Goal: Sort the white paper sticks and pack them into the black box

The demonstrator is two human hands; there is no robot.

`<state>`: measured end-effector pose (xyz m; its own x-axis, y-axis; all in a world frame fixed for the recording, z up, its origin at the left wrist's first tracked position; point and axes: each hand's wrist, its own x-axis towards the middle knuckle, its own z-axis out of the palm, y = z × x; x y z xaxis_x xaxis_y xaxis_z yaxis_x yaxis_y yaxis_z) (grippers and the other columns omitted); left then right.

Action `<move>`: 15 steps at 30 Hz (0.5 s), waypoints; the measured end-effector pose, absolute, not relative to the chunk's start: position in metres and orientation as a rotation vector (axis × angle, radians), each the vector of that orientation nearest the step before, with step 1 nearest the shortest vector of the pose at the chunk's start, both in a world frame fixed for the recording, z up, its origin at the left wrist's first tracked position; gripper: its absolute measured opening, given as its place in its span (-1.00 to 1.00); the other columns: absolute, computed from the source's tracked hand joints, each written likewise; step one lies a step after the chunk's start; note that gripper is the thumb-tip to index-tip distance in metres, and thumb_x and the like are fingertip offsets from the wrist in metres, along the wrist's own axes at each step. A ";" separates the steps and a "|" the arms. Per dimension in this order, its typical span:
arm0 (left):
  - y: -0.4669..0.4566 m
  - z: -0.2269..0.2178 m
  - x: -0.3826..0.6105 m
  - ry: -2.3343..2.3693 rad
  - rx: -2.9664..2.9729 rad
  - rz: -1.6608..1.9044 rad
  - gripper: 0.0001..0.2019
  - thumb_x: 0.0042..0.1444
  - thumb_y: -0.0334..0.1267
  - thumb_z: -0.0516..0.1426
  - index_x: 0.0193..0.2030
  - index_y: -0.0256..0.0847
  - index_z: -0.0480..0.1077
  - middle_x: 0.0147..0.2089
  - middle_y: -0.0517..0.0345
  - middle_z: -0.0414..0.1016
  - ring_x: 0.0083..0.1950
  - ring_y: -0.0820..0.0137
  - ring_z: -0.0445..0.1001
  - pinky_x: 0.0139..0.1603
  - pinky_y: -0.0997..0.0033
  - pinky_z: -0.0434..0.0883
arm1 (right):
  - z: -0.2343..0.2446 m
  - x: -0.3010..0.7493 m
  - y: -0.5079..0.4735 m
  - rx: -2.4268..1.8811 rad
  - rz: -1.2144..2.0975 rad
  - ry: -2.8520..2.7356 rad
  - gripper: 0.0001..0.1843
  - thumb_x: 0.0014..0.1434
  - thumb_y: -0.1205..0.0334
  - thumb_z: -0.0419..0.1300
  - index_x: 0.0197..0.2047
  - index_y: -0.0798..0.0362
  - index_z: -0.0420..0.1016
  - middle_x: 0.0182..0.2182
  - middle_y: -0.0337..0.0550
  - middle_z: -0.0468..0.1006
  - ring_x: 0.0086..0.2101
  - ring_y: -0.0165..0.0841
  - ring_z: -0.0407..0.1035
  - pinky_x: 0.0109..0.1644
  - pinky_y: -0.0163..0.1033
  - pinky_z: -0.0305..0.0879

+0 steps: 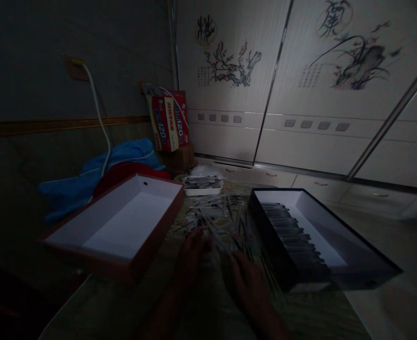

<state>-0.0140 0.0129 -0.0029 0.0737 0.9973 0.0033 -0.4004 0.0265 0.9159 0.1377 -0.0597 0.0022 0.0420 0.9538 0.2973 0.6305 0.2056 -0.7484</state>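
Observation:
In dim light, my left hand (194, 245) is closed, with something small and whitish at its fingertips that is too dark to make out. My right hand (247, 276) pinches the near end of a thin, pale, pen-like stick (218, 237), which slants up and left past my left fingertips. Beyond both hands, many loose pen-like sticks (215, 203) and clear wrappings lie scattered on the table. Some dark thin sticks (242, 231) lie beside my right hand. To the right, a dark open box (327, 200) holds a row of similar sticks (293, 231).
On the left is a reddish open box (159, 241) with a white inside. A white tray (203, 191) heaped with sticks stands at the table's far end. Blue cloth (123, 156), a red printed carton (169, 120) and a white cable (97, 104) are behind, near cabinet doors (226, 137).

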 end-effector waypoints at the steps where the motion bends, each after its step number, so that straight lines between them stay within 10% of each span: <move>1: 0.013 -0.003 -0.014 0.831 0.866 1.321 -0.67 -0.07 -0.14 0.21 -0.15 -0.22 0.43 -0.40 0.17 0.46 -0.40 0.46 0.40 -0.34 0.49 0.35 | 0.003 0.135 -0.061 -1.517 0.502 -1.705 -0.62 0.27 0.09 -0.15 -0.25 0.06 0.43 -0.51 -0.14 0.52 -0.49 -0.34 0.43 -0.43 -0.35 0.20; 15: 0.008 -0.002 -0.006 0.816 0.769 1.341 -0.77 -0.13 -0.20 0.26 -0.31 -0.25 0.44 -0.38 0.16 0.50 -0.35 0.44 0.45 -0.30 0.47 0.39 | 0.007 0.123 -0.065 -1.590 0.497 -1.797 -0.61 0.29 0.10 -0.20 -0.23 0.05 0.40 -0.56 -0.17 0.51 -0.56 -0.37 0.42 -0.50 -0.39 0.11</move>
